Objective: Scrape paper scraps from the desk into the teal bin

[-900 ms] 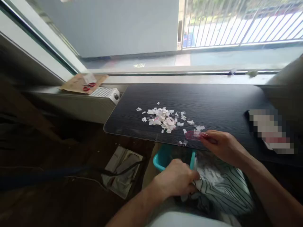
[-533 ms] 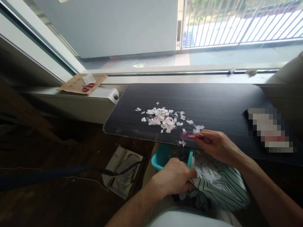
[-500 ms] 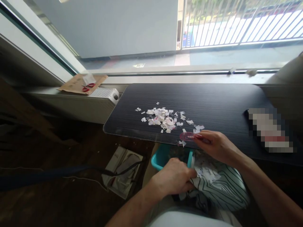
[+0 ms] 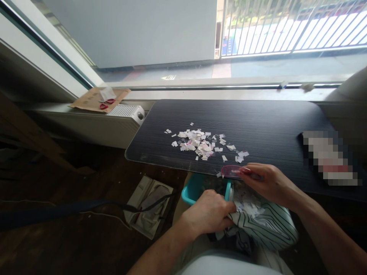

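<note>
My right hand (image 4: 268,183) is closed on a flat pink see-through tool (image 4: 231,170) that lies at the near edge of the black table (image 4: 258,122). Several small white and pink paper scraps (image 4: 200,143) are heaped just beyond the tool, and a few loose bits lie at the table edge beside it. Below the edge my left hand (image 4: 208,214) is closed on the striped bag (image 4: 266,225) that lines a teal bin (image 4: 192,191). More paper scraps lie inside the bag.
A blurred-out object (image 4: 329,158) lies on the table's right side. A white radiator (image 4: 127,111) and a cardboard sheet with red scissors (image 4: 104,102) sit on the sill at left. A crumpled bag and dark cable (image 4: 149,206) lie on the wooden floor.
The pink tool has slid toward the table's near edge, and a couple of scraps by it have moved with it. My left hand has stayed on the bag.
</note>
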A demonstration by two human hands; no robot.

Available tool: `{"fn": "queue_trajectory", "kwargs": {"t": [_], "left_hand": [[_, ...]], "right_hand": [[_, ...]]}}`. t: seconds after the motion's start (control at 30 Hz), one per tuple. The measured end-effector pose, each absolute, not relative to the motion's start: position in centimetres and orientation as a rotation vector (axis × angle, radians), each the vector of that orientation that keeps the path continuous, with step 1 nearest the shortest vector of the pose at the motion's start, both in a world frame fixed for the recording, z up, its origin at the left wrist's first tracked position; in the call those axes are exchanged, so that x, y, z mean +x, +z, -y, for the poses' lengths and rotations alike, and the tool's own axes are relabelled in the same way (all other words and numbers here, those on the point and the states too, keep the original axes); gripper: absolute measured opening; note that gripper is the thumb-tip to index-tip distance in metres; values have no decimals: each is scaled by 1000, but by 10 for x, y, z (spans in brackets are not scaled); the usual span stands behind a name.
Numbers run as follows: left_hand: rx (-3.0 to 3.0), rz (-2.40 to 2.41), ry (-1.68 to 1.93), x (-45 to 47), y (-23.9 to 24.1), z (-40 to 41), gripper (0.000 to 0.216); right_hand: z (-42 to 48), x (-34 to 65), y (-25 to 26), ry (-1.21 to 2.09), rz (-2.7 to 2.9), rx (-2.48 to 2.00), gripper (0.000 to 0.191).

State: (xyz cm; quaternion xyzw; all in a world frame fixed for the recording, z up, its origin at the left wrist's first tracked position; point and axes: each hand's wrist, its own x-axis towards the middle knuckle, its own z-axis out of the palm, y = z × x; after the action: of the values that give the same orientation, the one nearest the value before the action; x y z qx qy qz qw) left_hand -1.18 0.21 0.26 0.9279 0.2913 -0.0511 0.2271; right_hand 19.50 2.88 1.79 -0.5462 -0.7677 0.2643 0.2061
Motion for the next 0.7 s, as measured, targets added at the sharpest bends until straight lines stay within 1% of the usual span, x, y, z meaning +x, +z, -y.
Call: {"fn": "queue_trajectory", "kwargs": {"t": [0.23,0.43,0.57,0.7], "left_hand": [[2568,-805,-120,-13,0,-1,13],[2557,-829,-117,-19,-1,-3,13],[2536,-891,-117,-29,-2,-3,11],[2503,-963,-109,-46,-1,1,7]], "right_hand": [[-29,198,20,690,2119,-1547,27],[-51,195,19,519,2036,-1609,26],[-56,197,15,521,2045,-1602,27],[-38,210,18,572,2089,-1643,27]]}}
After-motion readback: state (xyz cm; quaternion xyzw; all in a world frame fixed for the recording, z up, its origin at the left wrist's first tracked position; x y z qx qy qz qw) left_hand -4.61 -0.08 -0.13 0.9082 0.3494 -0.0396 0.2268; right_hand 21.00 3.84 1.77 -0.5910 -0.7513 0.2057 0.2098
